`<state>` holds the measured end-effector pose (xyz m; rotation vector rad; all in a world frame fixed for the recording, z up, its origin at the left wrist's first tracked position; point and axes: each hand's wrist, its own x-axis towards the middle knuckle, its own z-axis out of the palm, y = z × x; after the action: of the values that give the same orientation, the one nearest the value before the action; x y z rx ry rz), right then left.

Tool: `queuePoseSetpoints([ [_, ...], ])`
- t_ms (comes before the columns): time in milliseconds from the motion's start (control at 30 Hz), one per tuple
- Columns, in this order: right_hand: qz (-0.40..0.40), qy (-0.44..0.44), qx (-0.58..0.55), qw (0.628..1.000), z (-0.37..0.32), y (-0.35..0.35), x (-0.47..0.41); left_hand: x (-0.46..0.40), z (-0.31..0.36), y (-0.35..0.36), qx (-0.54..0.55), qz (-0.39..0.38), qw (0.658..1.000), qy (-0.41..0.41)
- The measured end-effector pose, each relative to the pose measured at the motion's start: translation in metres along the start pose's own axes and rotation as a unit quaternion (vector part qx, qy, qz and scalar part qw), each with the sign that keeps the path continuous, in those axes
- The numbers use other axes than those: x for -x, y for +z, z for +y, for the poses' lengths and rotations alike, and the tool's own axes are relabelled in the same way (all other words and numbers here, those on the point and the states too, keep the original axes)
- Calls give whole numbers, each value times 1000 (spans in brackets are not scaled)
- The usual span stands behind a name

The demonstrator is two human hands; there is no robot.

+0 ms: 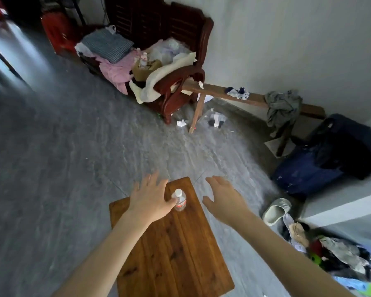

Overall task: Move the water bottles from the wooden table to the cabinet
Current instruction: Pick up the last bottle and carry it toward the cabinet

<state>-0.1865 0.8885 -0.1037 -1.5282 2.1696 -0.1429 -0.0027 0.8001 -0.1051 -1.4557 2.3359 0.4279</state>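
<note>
I see 1 water bottle (179, 200) standing upright near the far end of the wooden table (174, 249). My left hand (149, 197) is spread wide, fingers straight, its thumb touching the bottle's side without gripping. My right hand (224, 200) hovers beside the table's right edge, fingers loosely extended, holding nothing, apart from the bottle.

Two bare forearms are seen, with no sleeve in view on either. No watch, ring, bracelet or glove is worn on the left hand (150, 198) or the right hand (225, 198). Slender fingers with short nails are shown. Behind both wrists only uncovered arm is seen, down to the frame's lower edge.
</note>
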Motion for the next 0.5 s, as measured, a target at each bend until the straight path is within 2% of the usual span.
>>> queuePoseSetpoints([
  [267,-36,16,-27,999,25,56,-59,-67,-11,46,-6,-17,1000,5],
  [500,-66,28,-75,995,60,154,-96,-120,-19,129,28,-43,998,-25],
])
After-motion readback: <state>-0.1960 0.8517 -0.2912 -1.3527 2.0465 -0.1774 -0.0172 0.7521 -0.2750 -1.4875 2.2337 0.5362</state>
